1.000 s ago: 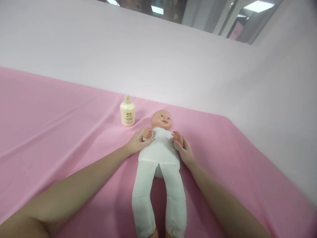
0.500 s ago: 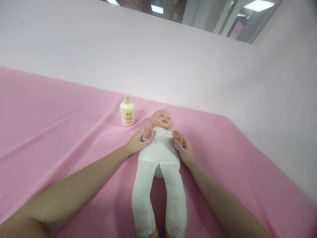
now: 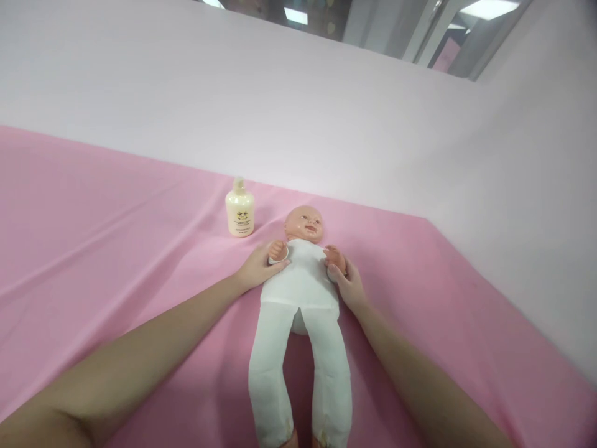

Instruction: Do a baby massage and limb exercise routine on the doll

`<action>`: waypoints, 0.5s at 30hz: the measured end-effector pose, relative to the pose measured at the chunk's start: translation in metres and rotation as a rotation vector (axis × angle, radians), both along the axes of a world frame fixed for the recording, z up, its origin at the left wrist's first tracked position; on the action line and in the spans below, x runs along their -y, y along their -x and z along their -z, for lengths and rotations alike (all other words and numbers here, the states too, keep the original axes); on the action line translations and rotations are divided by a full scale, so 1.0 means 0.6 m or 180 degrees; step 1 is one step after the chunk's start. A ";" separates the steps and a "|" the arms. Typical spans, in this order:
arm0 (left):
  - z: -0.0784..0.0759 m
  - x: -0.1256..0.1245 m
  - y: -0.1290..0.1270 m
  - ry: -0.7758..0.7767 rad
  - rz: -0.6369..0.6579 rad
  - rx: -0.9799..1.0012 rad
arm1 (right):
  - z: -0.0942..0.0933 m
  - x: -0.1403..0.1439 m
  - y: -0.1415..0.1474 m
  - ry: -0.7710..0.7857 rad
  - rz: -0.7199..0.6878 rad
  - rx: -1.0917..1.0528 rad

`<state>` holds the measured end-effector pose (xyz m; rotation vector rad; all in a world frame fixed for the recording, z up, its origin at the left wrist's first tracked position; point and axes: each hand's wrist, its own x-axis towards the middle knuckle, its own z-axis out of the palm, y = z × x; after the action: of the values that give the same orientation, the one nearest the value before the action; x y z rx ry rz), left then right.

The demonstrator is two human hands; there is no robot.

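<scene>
A baby doll with a white cloth body lies on its back, head away from me, on a pink cloth. My left hand is closed around the doll's arm on the left, just below its small plastic hand. On the other side, my right hand grips the doll's other arm, with the thumb by the doll's plastic hand. Both doll arms are bent up beside the chest. Parts of my fingers are hidden behind the doll's arms. The doll's feet are cut off at the bottom edge.
A cream-coloured bottle with dark print stands upright on the cloth, beyond my left hand and left of the doll's head. A white wall rises behind the cloth and along the right side. Above it is a window.
</scene>
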<state>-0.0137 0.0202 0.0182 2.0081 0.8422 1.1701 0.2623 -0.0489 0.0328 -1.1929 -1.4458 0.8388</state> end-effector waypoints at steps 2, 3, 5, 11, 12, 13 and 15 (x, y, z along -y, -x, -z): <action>0.000 0.000 0.000 0.0001 -0.0004 -0.0006 | 0.000 0.000 0.000 -0.0009 0.0018 0.0006; -0.001 0.001 -0.001 -0.0013 -0.0009 -0.0007 | 0.000 0.000 0.000 -0.0019 0.0020 0.0012; -0.004 0.002 -0.001 -0.0031 -0.0017 0.0012 | 0.000 0.000 0.000 -0.0036 0.0027 0.0023; -0.011 0.006 -0.002 0.0015 0.0014 0.0112 | -0.002 0.001 0.002 -0.0020 0.0036 0.0013; -0.011 0.006 -0.002 0.0012 0.0014 0.0125 | -0.002 0.002 0.002 -0.0034 0.0026 0.0006; -0.011 0.006 -0.002 0.0009 0.0007 0.0138 | -0.003 0.002 0.002 -0.0044 0.0014 0.0009; -0.010 0.005 -0.003 0.0017 -0.0006 0.0149 | -0.005 0.002 0.003 -0.0046 0.0010 0.0044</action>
<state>-0.0121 0.0170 0.0241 1.9682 0.8231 1.2099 0.2608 -0.0502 0.0356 -1.1917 -1.4587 0.8181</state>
